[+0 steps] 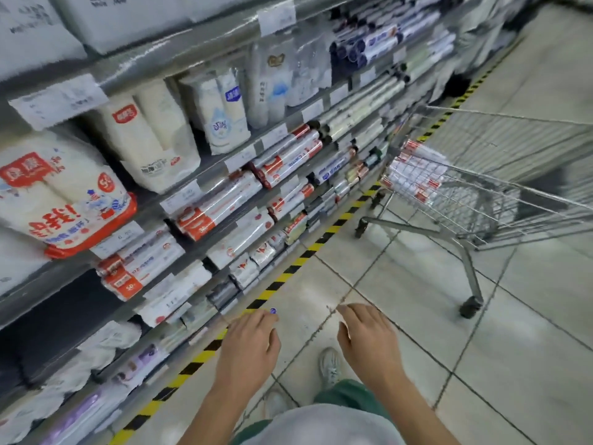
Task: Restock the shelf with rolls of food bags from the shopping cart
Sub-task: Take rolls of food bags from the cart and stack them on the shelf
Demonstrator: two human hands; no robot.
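Finds left grip (pixel 253 342) and right grip (pixel 369 343) empty, fingers loosely spread, with rolls (pixel 414 175) heaped in the cart (pixel 513 119) at one o'clock, long axes roughly ten-to-four, nearer the right grip, shelf (pixel 208 178) at ten.

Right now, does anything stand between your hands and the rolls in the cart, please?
Only the cart's wire wall; the rolls lie inside it. Bare floor lies before the left hand and right hand.

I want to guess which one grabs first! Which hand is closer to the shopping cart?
Right. The right hand hangs empty over the floor tiles, on the side of the shopping cart but well short of it. The left hand is further off, nearer the shelf.
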